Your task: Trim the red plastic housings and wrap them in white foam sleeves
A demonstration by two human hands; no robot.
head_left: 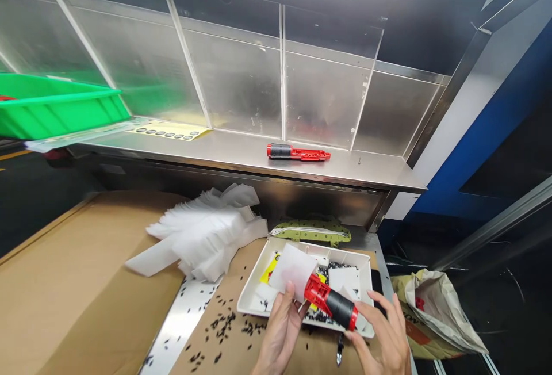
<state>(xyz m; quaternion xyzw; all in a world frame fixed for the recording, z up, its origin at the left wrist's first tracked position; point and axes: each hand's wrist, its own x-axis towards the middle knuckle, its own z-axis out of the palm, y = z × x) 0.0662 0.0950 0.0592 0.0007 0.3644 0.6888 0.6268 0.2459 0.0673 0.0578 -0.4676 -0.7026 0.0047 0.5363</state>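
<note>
My left hand [282,329] pinches a thin white translucent sheet [291,266], its thumb pressed near the red end of a red-and-black plastic part [334,303]. Whether the sheet goes around that red end or lies against it, I cannot tell. My right hand [386,332] grips the part's other end, past the black cylinder, between thumb and forefinger, with the other fingers spread. Both hands are over the near side of a white tray [252,283], which contains small black pieces and white and yellow slips.
A pile of white sheets [211,231] lies left of the tray. On the steel shelf [233,148] rests a similar red-and-black part [297,152]. Loose black bits [222,326] dot the cardboard. A green bin [64,107] is at left, an open sack [437,312] at right.
</note>
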